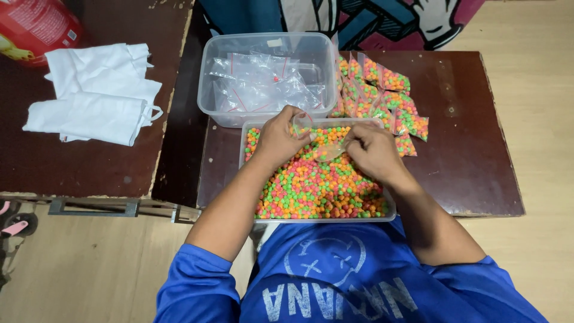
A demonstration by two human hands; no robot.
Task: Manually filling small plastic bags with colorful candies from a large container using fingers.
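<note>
Small clear bag [320, 140]: held between both hands above the far end of the tray; its long axis runs roughly from one hand to the other, the mouth toward the left-hand side and the body slanting down toward the right hand. A few coloured pellets seem to lie inside, though the film is too clear to be sure.
Left hand [278, 139]: fingers [297, 122] curled together and pinched on the bag's upper edge, thumb side toward the bag.
Right hand [373, 149]: fingers [351, 139] bent and closed on the bag's other end; whether the tips also touch the pellets below I cannot tell.
Tray of pellets [390, 206]: directly under both hands, a clear rectangular tray heaped with orange, green, pink and yellow pellets.
Filled bags [388, 101]: beyond the right fingers, a cluster of small packed bags lying flat on the dark table [472, 149].
Clear tub [206, 72]: beyond the left fingers, touching the tray's far edge, holding empty clear bags.
White cloths [98, 90]: well apart to the left of the left hand, on a second dark table.
Red container [36, 24]: past the cloths, at the far left corner.
</note>
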